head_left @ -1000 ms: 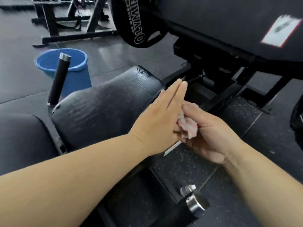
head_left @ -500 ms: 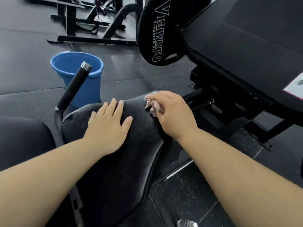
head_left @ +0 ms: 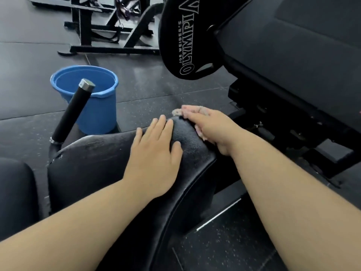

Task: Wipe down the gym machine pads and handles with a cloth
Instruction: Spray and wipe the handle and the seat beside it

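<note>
Cloth [head_left: 176,112], pale pink and white, lies bunched under the right hand [head_left: 210,127] at the far, narrow end of the black pad [head_left: 93,173]. The fingers of that hand curl over the cloth and press it onto the pad's upper right edge. A scrap of it shows past the fingertips and another below the palm.

The left hand [head_left: 154,157] lies palm down on the same pad, at eight o'clock from the right hand and just beside it. Its fingers are straight and slightly spread, holding nothing.

At ten o'clock from the left hand a black handle [head_left: 72,112] with a silver end cap rises tilted from the pad's left side. Its top overlaps a blue bucket [head_left: 97,114] that stands on the dark speckled floor [head_left: 148,90] beyond the pad.

At twelve o'clock from the right hand hangs a black weight plate [head_left: 181,45] with white lettering, mounted on the machine's dark body. At nine o'clock, at the picture's edge, part of a second pad [head_left: 15,192] shows. Black frames [head_left: 109,32] stand on the floor at eleven o'clock, well apart from the hands.
</note>
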### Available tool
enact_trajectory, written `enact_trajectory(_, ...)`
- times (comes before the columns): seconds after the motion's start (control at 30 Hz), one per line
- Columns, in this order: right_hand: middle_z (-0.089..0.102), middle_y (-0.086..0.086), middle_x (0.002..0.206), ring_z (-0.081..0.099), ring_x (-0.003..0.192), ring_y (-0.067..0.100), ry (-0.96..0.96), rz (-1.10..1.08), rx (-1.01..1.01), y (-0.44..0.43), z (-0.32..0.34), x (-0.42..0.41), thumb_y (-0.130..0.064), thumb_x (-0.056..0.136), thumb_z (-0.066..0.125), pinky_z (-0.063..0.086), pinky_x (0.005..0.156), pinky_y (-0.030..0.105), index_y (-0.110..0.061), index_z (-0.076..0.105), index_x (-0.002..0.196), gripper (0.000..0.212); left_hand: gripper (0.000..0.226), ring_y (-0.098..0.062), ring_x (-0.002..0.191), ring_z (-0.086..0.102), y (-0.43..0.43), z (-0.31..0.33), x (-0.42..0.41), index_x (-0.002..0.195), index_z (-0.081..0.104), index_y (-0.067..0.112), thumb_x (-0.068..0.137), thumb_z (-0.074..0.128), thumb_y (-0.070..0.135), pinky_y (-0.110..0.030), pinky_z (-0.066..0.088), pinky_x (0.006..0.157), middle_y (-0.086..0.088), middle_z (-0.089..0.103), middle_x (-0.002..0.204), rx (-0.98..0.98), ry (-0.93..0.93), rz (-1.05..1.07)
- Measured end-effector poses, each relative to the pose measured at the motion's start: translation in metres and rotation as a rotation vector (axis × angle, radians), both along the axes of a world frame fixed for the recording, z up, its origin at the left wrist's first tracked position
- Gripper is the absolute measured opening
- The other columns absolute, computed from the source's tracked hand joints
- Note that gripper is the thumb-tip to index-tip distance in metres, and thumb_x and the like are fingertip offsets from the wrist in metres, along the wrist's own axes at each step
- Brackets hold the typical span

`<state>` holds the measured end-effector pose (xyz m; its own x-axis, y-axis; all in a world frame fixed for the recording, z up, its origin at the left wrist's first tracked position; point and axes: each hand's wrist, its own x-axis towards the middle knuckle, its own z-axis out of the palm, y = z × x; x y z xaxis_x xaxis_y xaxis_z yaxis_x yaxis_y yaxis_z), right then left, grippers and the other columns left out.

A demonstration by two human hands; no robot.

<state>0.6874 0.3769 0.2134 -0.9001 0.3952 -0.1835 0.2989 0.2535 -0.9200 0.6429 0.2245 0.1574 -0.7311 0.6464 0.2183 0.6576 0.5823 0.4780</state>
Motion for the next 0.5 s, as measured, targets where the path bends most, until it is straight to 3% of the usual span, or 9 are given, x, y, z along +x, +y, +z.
enact_trajectory(0.07,0.073,-0.002,0.082,0.066,0.068,0.003,0.049,0.017,-0.192,0.012,-0.008,-0.004,-0.027,0.098,0.063,0.054,0.061,0.017,-0.025,0.074,0.108,0.015,0.074,-0.011,0.151,0.0,0.003,0.0,0.001,0.158,0.011,0.021,0.089,0.008,0.048,-0.036,-0.003,0.122,0.005,0.004,0.166,-0.012,-0.002,-0.013)
enact_trajectory(0.13,0.072,0.007,0.103,0.07,0.084,0.017,0.095,-0.061,-0.205,0.014,-0.015,0.01,-0.024,0.097,0.064,0.056,0.077,0.024,-0.027,0.078,0.102,0.016,0.072,-0.011,0.152,0.0,0.005,0.0,0.001,0.158,0.012,0.02,0.091,0.01,0.047,-0.036,-0.003,0.122,0.004,0.004,0.166,-0.018,-0.004,-0.024)
enact_trajectory(0.2,0.07,0.025,0.097,0.068,0.085,0.038,0.133,-0.112,-0.226,0.005,-0.018,0.041,-0.02,0.096,0.063,0.058,0.077,0.031,-0.025,0.078,0.105,0.018,0.074,-0.012,0.152,0.001,0.004,0.0,0.0,0.158,0.012,0.02,0.09,0.006,0.049,-0.038,-0.001,0.123,0.003,0.005,0.166,-0.024,0.008,-0.022)
enact_trajectory(0.27,0.061,0.039,0.09,0.059,0.075,0.038,0.145,-0.149,-0.213,-0.006,-0.014,0.074,-0.023,0.089,0.07,0.052,0.072,0.037,-0.022,0.078,0.101,0.014,0.081,-0.012,0.152,0.001,0.003,-0.001,0.003,0.158,0.011,0.02,0.085,-0.002,0.052,-0.038,-0.001,0.123,0.003,0.005,0.166,-0.044,0.015,-0.023)
enact_trajectory(0.33,0.066,0.03,0.098,0.061,0.078,0.029,0.13,-0.16,-0.096,-0.004,-0.008,0.073,-0.028,0.079,0.077,0.051,0.073,0.039,-0.022,0.077,0.094,0.015,0.084,-0.011,0.151,-0.001,0.002,-0.001,0.003,0.158,0.01,0.02,0.082,-0.005,0.053,-0.037,-0.002,0.122,0.004,0.004,0.166,-0.04,0.018,-0.009)
enact_trajectory(0.4,0.073,0.016,0.092,0.064,0.077,0.019,0.075,-0.121,-0.016,0.004,-0.002,0.041,-0.021,0.089,0.071,0.053,0.071,0.033,-0.021,0.075,0.092,0.005,0.085,-0.011,0.151,0.0,0.004,0.0,0.003,0.158,0.011,0.02,0.081,-0.005,0.053,-0.036,-0.003,0.122,0.004,0.005,0.166,-0.029,0.022,-0.006)
enact_trajectory(0.5,0.076,0.005,0.102,0.068,0.094,0.013,0.008,0.026,-0.086,0.019,-0.002,-0.005,-0.025,0.093,0.066,0.055,0.096,0.041,-0.025,0.075,0.099,0.01,0.083,-0.01,0.151,0.001,0.004,0.001,0.002,0.157,0.013,0.02,0.082,-0.003,0.053,-0.035,-0.003,0.122,0.005,0.007,0.165,-0.012,0.026,0.0)
